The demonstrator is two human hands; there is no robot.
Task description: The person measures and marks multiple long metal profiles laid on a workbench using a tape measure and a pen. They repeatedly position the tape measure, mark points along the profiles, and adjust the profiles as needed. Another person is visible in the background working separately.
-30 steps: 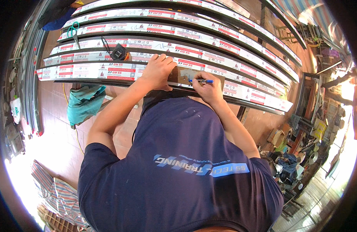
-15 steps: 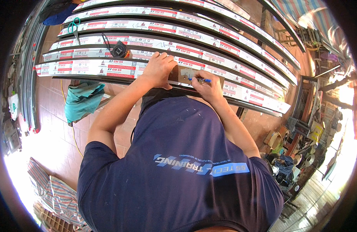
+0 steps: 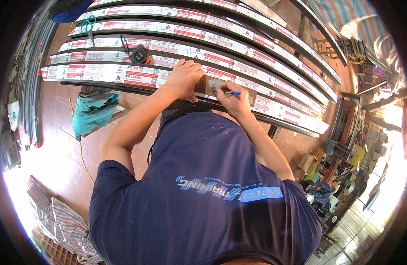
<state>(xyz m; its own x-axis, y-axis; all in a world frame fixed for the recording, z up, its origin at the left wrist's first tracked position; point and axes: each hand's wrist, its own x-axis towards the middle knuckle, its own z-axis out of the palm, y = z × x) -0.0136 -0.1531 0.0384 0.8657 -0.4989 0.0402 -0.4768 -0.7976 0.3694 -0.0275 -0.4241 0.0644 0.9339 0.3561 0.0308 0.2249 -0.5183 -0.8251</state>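
Note:
Across the nearest of several long profiles [image 3: 102,74], covered in white and red printed film, lies a flat brown piece [image 3: 252,99] with a pale patch in its middle. My left hand [image 3: 184,81] clasps its left end against the profile, fingers over the far side and thumb at the near edge. In my right hand [image 3: 233,99] is a blue pen [image 3: 230,92], pinched between the fingers, its tip close to the pale patch. Whether the tip touches the surface is too small to tell.
A black tape measure [image 3: 139,54] and teal-handled scissors [image 3: 89,28] rest on the profiles to the left. Teal cloth [image 3: 93,112] hangs over a support below them. A yellow cord [image 3: 83,161] runs along the tiled floor. Clutter and a cardboard box [image 3: 307,164] stand at right.
The pen tip has shifted slightly left along the brown piece, and the right hand with it. My left hand keeps its hold; the view has tilted a little.

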